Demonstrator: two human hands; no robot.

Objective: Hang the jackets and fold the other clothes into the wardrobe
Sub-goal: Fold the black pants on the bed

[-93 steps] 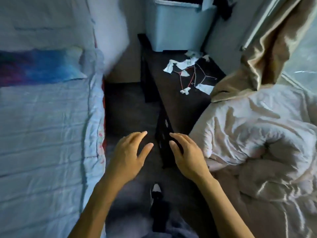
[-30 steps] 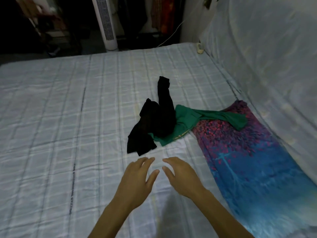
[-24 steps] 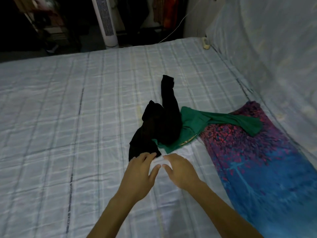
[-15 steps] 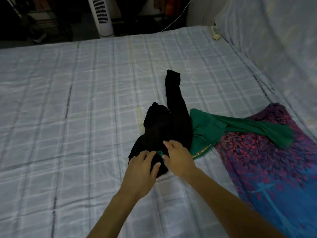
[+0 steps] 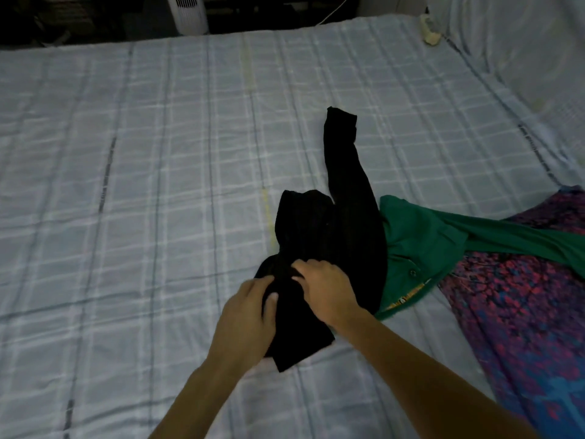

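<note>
A crumpled black garment (image 5: 335, 229) lies on the checked bed sheet (image 5: 142, 172), one sleeve stretched toward the far side. It partly covers a green garment (image 5: 427, 236) whose sleeve runs off to the right. My left hand (image 5: 247, 315) pinches the near edge of the black garment, thumb on top of the cloth. Just right of it, my right hand (image 5: 323, 289) lies on the same garment with its fingers curled into the fabric.
A purple-and-blue patterned cloth (image 5: 519, 305) lies on the bed's right side, under the green sleeve. A white tower fan (image 5: 190, 12) stands beyond the bed's far edge. A pale draped cloth (image 5: 522, 42) rises at the right.
I turned from the bedside gap to the bed. Both hands moved forward from the bare sheet onto the black garment and closed on its near edge.
</note>
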